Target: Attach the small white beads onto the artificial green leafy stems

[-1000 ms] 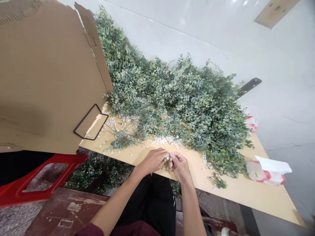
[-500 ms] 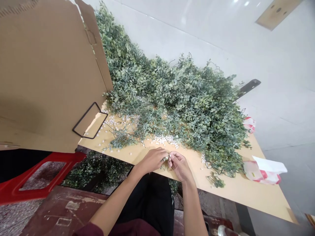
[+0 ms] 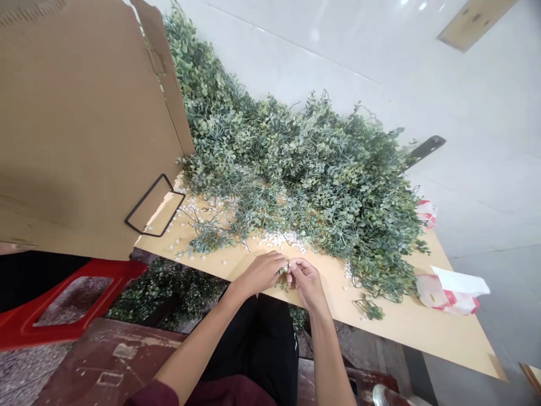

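Close together near the table's front edge, my two hands meet at the fingertips. My left hand (image 3: 262, 273) is closed around a small green artificial leaf sprig (image 3: 283, 272), part of which shows below its fingers. Thumb and fingers of my right hand (image 3: 307, 282) are pinched at the sprig's end; what they grip is too small to make out. Just beyond the hands lies a heap of small white pieces (image 3: 284, 241). Behind it a big mass of artificial green foliage (image 3: 313, 158) spreads across the table (image 3: 439, 327).
At left stands a large cardboard box (image 3: 84, 124), with a black wire frame (image 3: 157, 234) by its lower corner. A loose sprig (image 3: 371, 309) lies to the right, near a red-and-white packet (image 3: 448, 294). A dark handle (image 3: 426, 148) sticks out behind the foliage. A red stool (image 3: 25, 332) stands lower left.
Both hands stay at nearly the same spot, with the fingertips shifting slightly against each other at the sprig. The whole view has moved a little; nothing else differs.
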### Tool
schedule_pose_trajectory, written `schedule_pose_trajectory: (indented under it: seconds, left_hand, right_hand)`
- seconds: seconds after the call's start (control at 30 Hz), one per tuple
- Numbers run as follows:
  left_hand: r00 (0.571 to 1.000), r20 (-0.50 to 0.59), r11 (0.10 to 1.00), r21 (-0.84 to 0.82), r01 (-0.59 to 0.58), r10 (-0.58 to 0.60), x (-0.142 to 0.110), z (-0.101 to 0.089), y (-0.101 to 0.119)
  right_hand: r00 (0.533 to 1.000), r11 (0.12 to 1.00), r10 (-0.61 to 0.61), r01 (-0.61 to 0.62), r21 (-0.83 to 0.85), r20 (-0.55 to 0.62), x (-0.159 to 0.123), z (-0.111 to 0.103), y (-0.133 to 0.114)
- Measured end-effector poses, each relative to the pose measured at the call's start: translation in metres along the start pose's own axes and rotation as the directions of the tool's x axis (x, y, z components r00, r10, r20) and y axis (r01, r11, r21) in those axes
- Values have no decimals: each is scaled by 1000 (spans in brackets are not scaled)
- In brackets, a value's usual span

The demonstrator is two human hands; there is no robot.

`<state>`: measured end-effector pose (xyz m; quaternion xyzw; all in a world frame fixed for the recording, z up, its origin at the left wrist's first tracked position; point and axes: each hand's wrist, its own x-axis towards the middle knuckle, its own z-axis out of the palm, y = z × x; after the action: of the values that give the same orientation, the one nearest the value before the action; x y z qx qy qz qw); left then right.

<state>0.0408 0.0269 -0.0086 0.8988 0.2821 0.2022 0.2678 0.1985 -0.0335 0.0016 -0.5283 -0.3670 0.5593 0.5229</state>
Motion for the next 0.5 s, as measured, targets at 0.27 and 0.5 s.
schedule_pose_trajectory:
  seconds: [0.27,0.5]
  left_hand:
    - [1000,-14,1000,-14,2,-2,0,-2,1]
    - [1000,-26,999,-39,7,-8,-1,0,0]
  right_hand:
    - [995,997,-78,77,-26,-67,0,2,9]
    - [996,997,-50,54,50,-76,-2,-3,9]
